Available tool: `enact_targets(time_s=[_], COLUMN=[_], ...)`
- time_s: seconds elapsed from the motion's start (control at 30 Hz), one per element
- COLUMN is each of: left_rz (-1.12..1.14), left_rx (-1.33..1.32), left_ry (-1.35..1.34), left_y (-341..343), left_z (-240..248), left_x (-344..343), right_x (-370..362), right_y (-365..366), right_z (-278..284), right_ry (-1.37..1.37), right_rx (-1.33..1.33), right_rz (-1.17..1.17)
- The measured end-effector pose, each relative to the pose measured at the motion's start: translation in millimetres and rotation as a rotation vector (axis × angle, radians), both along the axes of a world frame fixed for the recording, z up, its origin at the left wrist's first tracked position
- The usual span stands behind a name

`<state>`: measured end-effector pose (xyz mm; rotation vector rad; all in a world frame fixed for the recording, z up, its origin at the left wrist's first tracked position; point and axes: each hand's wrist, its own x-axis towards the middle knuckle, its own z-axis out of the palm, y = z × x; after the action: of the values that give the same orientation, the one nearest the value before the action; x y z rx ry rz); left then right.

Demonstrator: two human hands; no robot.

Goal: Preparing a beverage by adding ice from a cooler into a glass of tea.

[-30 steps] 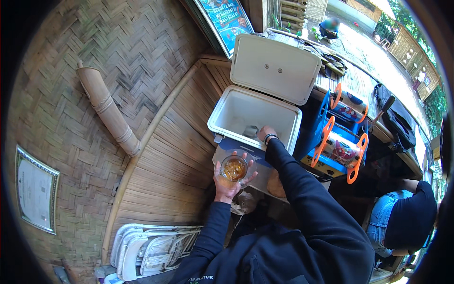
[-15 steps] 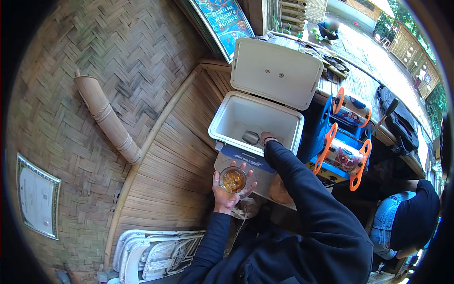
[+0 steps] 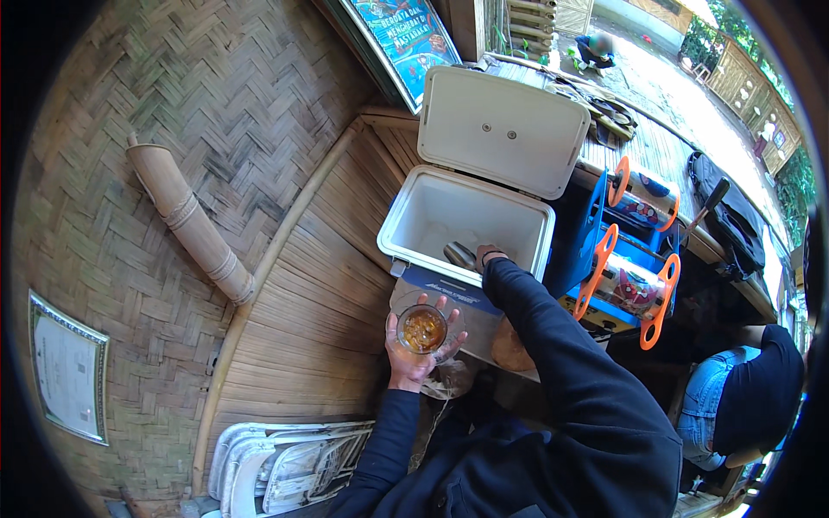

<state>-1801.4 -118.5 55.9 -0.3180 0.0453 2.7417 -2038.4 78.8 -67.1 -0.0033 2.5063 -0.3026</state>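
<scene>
My left hand (image 3: 413, 361) holds a clear glass (image 3: 421, 329) of amber drink in front of the cooler box, fingers spread around its sides. Inside the open white cooler box (image 3: 409, 220), my right hand (image 3: 489, 251) is closed around a metal scoop (image 3: 459, 255); the sleeve and box wall hide part of its grip. The scoop is tipped on its side, low in the box. Pale, rounded lumps (image 3: 440, 235), perhaps ice, lie at the bottom. The box lid (image 3: 505, 129) stands raised at the back.
To the right of the box stands a blue cup-sealing machine (image 3: 596, 237) with orange-ended film rolls (image 3: 635, 285). A black bag (image 3: 725, 216) lies on the counter beyond it. Folded white chairs (image 3: 285, 470) lean at lower left. Another person (image 3: 734, 406) bends over at far right.
The scoop has turned in my right hand, from its bowl facing up to lying on its side. My left hand and the glass have hardly moved.
</scene>
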Motion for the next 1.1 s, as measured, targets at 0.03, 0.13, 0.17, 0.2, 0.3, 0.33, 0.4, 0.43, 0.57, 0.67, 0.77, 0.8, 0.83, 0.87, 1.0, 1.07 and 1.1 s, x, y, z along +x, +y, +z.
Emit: enact_targets(time_s=[0.03, 0.13, 0.17, 0.2, 0.3, 0.33, 0.4, 0.43, 0.57, 0.67, 0.77, 0.8, 0.83, 0.87, 1.0, 1.07, 1.1], left_rz=[-0.005, -0.009, -0.005, -0.007, -0.034, -0.041, -0.072, -0.077, -0.050, -0.058, -0.063, -0.081, -0.093, -0.102, -0.093, -0.074, -0.109], left_rx=[0.014, -0.053, -0.054, -0.021, 0.016, 0.010, 0.016, 0.009, -0.006, -0.085, -0.194, -0.195, -0.199, -0.197, -0.222, -0.314, -0.317], left_ry=[0.002, 0.005, 0.003, 0.015, 0.032, 0.034, 0.026, 0.018, 0.022, 0.064, 0.033, 0.045, 0.055, 0.058, 0.115, 0.083, 0.079], left_y=[2.4, 1.5, -0.8, -0.8, 7.8, 10.4, 16.6, 13.6, 3.2, 5.9, 18.8, 20.5, 21.1, 21.3, 24.2, 22.8, 26.5], left_z=[0.5, 3.4, 2.0, 1.1, 1.2, 3.1, 7.6, 8.7, 12.1, 19.4, 18.3, 17.1, 19.4, 21.6, 24.7, 17.4, 28.9], left_x=[-1.1, -1.8, -1.4, -1.8, -7.7, -9.5, -14.0, -13.6, -9.8, -8.2, -12.1, -13.0, -11.9, -8.9, -6.6, -1.0, 3.2], right_x=[-0.7, -2.6, -2.4, -2.7, -12.5, -15.2, -20.5, -17.3, 40.1, 99.9, 147.2, 163.7, 179.7, 188.8, 219.3, 229.6, 233.3], right_y=[5.3, 5.7, 1.5, 1.6, 18.5, 23.0, 33.4, 24.0, -14.1, -21.7, -2.4, 0.6, 1.3, 2.6, 3.1, 3.8, 6.4], right_z=[-2.0, -4.3, -5.0, -8.1, -17.3, -15.6, -2.6, 9.7, 76.4, 129.9, 137.7, 147.7, 157.5, 151.5, 145.4, 145.7, 145.7], right_ry=[-0.027, -0.041, -0.044, -0.021, 0.065, 0.125, 0.217, 0.305, 0.627, 0.646, 0.669, 0.631, 0.588, 0.588, 0.592, 0.623, 0.654], right_rx=[0.024, -0.037, -0.038, -0.034, -0.022, -0.026, -0.118, -0.225, -0.744, -0.945, -0.900, -0.923, -0.949, -0.990, -1.026, -1.033, -1.037], right_rz=[0.022, -0.022, -0.018, -0.033, -0.124, -0.183, -0.193, -0.178, -0.248, -0.322, -0.296, -0.310, -0.322, -0.300, -0.327, -0.345, -0.366])
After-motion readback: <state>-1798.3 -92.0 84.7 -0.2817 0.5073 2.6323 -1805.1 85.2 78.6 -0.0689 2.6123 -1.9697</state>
